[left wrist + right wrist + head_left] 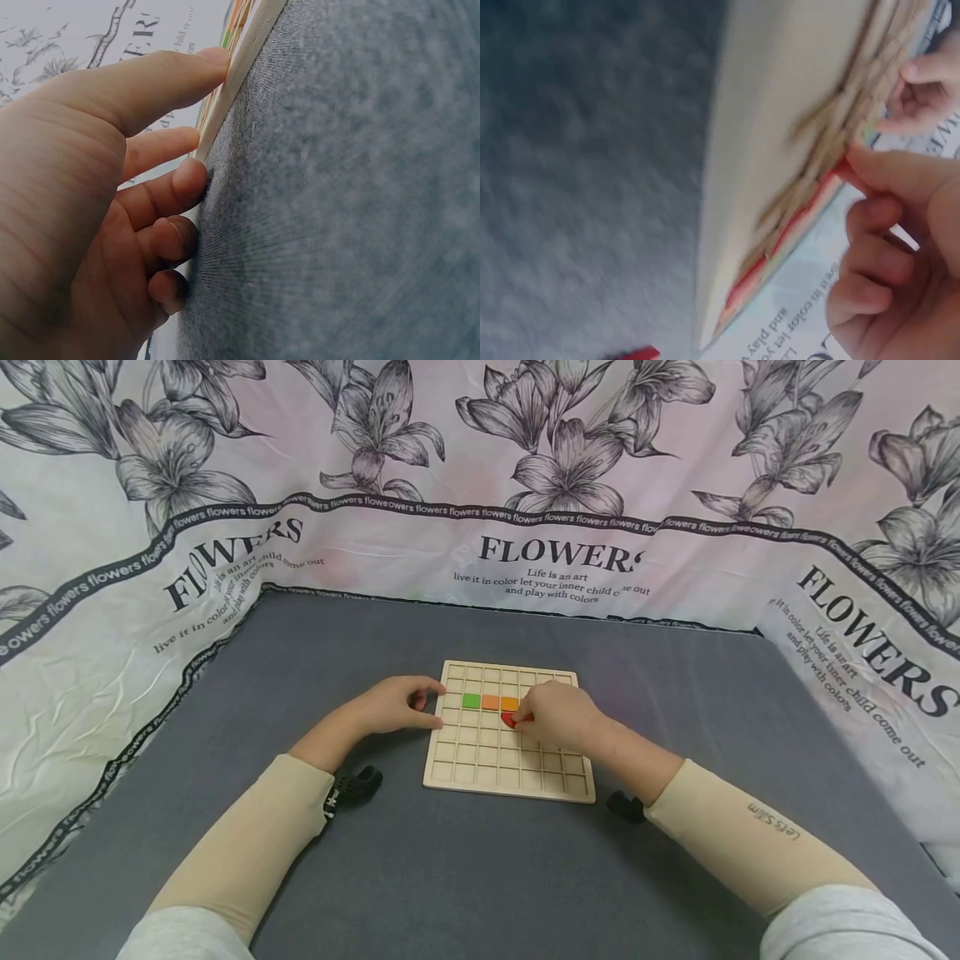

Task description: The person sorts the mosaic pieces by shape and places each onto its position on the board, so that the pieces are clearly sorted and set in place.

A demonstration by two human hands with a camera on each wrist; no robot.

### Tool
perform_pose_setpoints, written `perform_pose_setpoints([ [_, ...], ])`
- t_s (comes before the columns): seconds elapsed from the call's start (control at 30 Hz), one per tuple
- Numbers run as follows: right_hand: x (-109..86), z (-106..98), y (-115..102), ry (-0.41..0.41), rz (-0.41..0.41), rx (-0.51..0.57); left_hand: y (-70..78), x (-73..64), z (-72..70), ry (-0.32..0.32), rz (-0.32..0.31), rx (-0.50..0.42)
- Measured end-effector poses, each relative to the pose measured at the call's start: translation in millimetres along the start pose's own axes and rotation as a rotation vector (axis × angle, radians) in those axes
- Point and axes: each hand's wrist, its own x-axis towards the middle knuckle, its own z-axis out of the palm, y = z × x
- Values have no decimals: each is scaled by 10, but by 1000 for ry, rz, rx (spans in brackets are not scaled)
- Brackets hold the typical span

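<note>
A square wooden grid board (465,772) lies flat before me. In one row sit a green square tile (471,701), an orange tile (490,702) and a yellow-orange tile (509,703). My right hand (558,714) is over the board, pinching a red piece (507,720) between thumb and index finger, just below the yellow-orange tile. More red pieces (746,281) lie along the board in the right wrist view; in the head view the right hand covers that part. My left hand (401,703) touches the board's left edge with thumb and index fingertips, its other fingers loosely bent.
The board rests on a dark grey tabletop (480,868). A white cloth wall (405,547) with printed flowers and lettering encloses the back and sides. Dark wrist devices (362,785) hang below both wrists. A small red item (641,353) shows at the right wrist view's lower edge.
</note>
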Motion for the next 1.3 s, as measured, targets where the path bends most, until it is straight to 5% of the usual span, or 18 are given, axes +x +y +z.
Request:
perform_pose_setpoints([
  [0.23, -109, -89, 143, -42, -59, 36, -14, 5, 8, 2, -4, 6],
  [0.73, -662, -268, 713, 20, 164, 184, -11, 20, 17, 5, 4, 10],
  [0.93, -826, -207, 789, -41, 146, 81, -28, 14, 4, 4, 1, 5],
  [1.3, -863, -119, 787, -3, 122, -34, 21, -5, 8, 4, -10, 0],
])
